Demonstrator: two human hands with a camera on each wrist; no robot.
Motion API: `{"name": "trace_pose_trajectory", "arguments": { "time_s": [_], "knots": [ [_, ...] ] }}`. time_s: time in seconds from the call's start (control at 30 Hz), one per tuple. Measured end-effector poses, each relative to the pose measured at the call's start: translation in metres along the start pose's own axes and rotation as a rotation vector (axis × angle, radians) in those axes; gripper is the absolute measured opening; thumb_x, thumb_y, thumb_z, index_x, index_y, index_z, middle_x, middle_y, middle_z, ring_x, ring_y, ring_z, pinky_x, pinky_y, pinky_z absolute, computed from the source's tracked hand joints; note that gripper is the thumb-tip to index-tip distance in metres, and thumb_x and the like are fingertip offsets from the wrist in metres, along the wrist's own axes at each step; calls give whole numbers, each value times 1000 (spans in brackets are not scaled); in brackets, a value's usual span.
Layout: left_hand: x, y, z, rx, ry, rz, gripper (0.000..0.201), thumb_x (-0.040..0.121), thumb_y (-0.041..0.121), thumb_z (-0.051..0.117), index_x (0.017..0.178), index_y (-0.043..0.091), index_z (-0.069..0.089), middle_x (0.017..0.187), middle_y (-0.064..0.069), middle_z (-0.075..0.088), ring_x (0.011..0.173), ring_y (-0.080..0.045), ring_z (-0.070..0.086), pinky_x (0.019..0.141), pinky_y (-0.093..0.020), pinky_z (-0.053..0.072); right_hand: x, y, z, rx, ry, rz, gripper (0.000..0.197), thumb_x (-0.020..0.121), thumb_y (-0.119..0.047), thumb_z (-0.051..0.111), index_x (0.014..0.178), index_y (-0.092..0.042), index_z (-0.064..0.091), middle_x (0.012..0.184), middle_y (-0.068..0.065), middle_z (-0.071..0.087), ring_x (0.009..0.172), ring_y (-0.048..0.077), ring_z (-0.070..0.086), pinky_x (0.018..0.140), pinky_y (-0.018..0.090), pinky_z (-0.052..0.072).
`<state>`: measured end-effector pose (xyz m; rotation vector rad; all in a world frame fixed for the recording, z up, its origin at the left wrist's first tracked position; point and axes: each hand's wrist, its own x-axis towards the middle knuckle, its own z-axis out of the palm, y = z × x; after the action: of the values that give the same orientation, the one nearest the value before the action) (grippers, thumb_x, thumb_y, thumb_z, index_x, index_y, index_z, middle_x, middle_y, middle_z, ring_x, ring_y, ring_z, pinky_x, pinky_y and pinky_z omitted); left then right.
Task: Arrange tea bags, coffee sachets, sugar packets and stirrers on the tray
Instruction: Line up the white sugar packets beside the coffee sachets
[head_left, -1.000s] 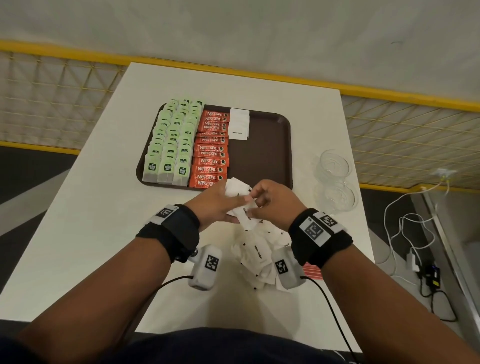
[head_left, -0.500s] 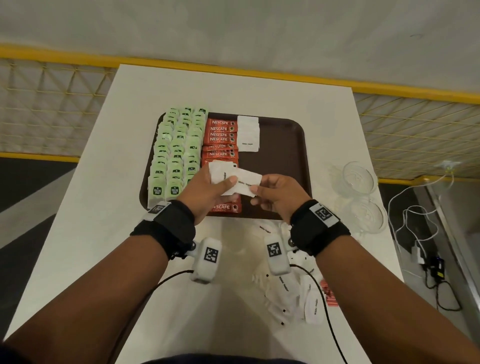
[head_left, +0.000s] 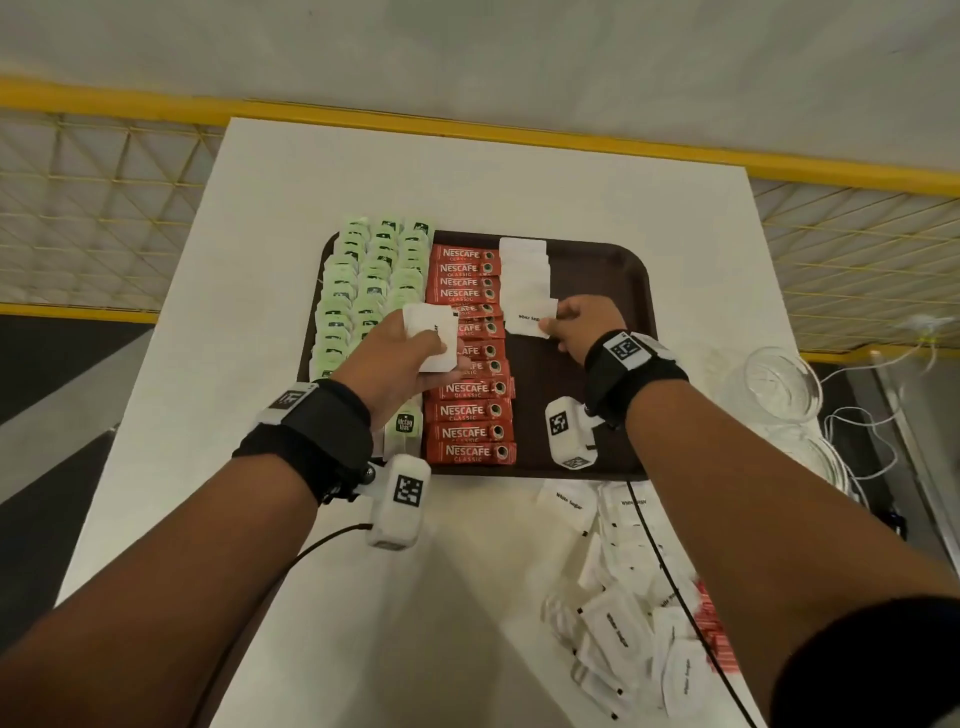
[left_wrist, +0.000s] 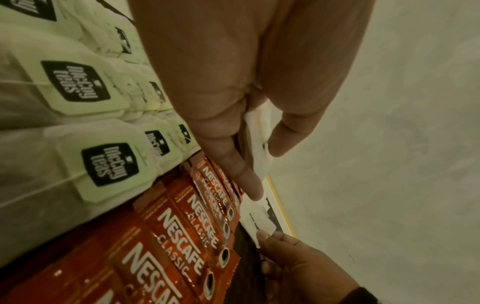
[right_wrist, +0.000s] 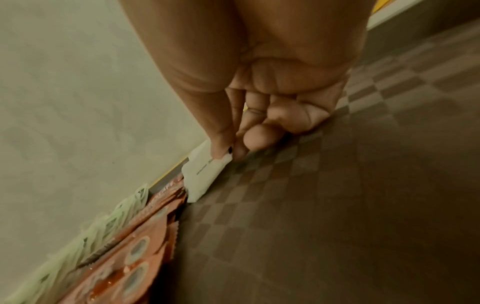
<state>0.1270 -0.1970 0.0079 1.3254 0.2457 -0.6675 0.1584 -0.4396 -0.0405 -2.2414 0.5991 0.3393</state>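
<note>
While the left hand (head_left: 410, 358) grips spare packets (head_left: 434, 338), the right hand (head_left: 584, 325) pinches one sugar packet (head_left: 530, 317), seemingly touching the tray (head_left: 597, 270).

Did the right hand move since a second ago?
Yes. The right hand went forward, away from the person, from the tray's near edge onto the tray, and now pinches a sugar packet at the near end of the white sugar row.

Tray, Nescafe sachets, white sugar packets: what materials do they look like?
Tray: dark brown, probably moulded plastic; matte, with a checkered texture in the right wrist view.
Nescafe sachets: red, likely foil or plastic laminate; glossy glints and serrated ends.
Sugar packet in the right hand: white, apparently matte paper, printed text, no shine. The left hand's look the same.
</note>
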Motion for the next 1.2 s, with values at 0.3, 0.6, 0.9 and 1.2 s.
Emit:
{"name": "trace_pose_trajectory", "arguments": {
  "time_s": [0.3,0.6,0.9,1.2],
  "knots": [
    [6,-5,-5,-14,-1,-58,43,96,-2,42,137,12,42,128,-20,57,104,-34,69,88,-38,58,10,-5,0,-26,140,18,20,78,-28,79,80,-24,60,96,-3,64,86,13,59,70,24,41],
    [11,-5,2,211,-27,34,46,89,5,67,130,15,49,121,-4,62,103,-22,68,76,-31,60,-30,-36,-7,18,4,-282,28,88,-45,65,95,-18,66,90,-9,63,82,6,59,73,23,48],
    [18,-2,17,200,10,84,41,90,9,68,128,8,52,116,-13,68,97,-24,71,75,-33,61,-42,-22,-18,182,-306,-105,25,86,-16,73,107,-5,65,86,11,71,64,10,64,62,22,55],
    [23,5,13,112,56,4,32,99,6,48,131,6,44,120,-22,63,97,-32,71,77,-35,61,-12,1,-17,176,-59,14,26,88,-26,71,108,-11,66,81,0,66,63,8,59,64,25,53]
  ]
}}
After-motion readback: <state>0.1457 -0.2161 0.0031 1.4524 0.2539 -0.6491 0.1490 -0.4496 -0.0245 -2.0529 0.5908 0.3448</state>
